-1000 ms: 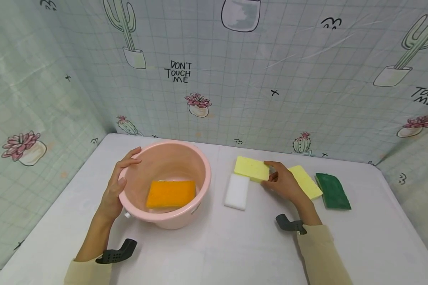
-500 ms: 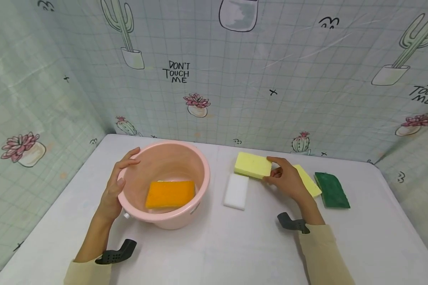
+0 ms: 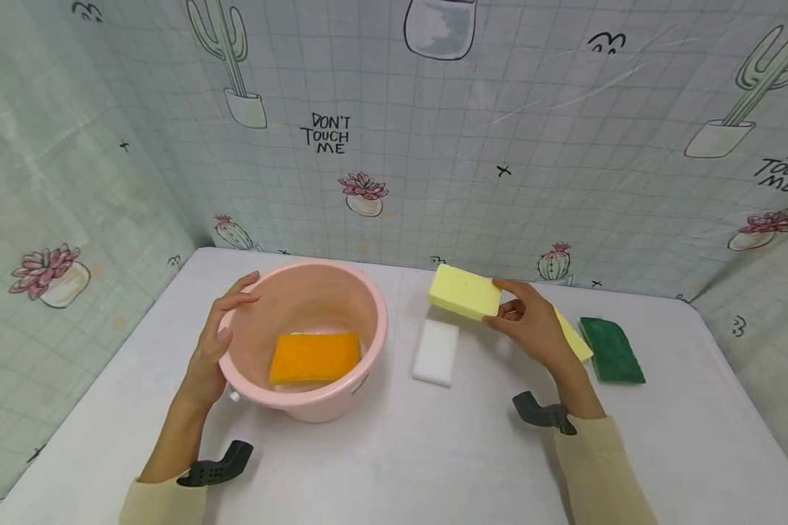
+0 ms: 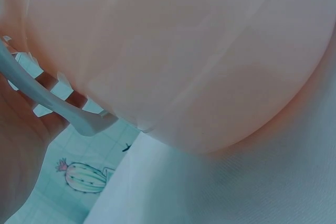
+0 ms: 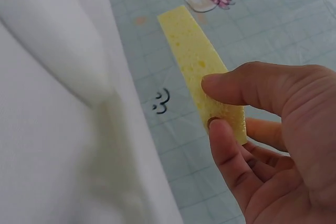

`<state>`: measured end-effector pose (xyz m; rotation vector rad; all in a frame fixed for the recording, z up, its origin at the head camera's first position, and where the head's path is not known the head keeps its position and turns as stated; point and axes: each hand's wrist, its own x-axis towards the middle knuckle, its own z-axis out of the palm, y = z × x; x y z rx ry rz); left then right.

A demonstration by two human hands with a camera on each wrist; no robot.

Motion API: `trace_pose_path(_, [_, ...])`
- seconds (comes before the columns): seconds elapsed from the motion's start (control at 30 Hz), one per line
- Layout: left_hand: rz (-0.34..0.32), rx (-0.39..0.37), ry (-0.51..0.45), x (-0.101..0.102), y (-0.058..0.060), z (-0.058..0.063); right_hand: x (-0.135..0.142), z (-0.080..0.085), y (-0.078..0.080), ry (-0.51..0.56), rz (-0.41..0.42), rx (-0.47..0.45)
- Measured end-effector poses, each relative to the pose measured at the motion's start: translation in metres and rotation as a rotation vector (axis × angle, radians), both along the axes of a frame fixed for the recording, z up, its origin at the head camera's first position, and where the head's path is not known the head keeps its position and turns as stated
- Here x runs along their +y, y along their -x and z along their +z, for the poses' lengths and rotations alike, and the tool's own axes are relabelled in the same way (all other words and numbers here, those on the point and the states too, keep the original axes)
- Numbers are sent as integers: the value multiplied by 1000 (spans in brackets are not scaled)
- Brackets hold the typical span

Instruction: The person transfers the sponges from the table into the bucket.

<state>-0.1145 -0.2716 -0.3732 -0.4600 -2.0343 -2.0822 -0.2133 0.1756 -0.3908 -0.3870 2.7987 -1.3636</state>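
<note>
My left hand [image 3: 205, 361] grips the left rim of a pink plastic bucket [image 3: 322, 413], fingers over the edge. In the left wrist view the bucket's wall [image 4: 184, 61] fills most of the picture, and a pale handle [image 4: 52, 102] crosses in front of the fingers. An orange sponge [image 3: 315, 357] lies flat on the bucket's bottom. My right hand [image 3: 532, 327] pinches a yellow sponge [image 3: 462, 290] by its right end, raised above the table and tilted. The right wrist view shows thumb and fingertips on this porous sponge [image 5: 191, 59].
A white sponge [image 3: 436, 354] lies on the white table [image 3: 394, 467], below the raised one. Right of my right hand lie another yellow sponge [image 3: 576, 341], partly hidden, and a dark green scouring pad [image 3: 612, 351]. A cactus-print curtain [image 3: 433, 146] stands behind the table.
The yellow sponge in my right hand has risen off the table, away from the white sponge, and tilted. My left hand and the bucket have stayed put.
</note>
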Motion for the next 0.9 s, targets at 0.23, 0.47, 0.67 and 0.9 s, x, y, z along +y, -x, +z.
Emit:
trace_pose_path(0.23, [-17, 14, -4, 2, -1, 0, -5, 16, -7, 49, 8, 0])
trace_pose_path(0.47, [-4, 10, 8, 1, 1, 0, -13, 34, -11, 127, 53, 16])
trace_pose_path(0.67, [-14, 23, 4, 0, 1, 1, -23, 54, -18, 200, 107, 20])
trace_pose_path(0.9, [-22, 20, -9, -1, 1, 0, -35, 73, -26, 182, 147, 93])
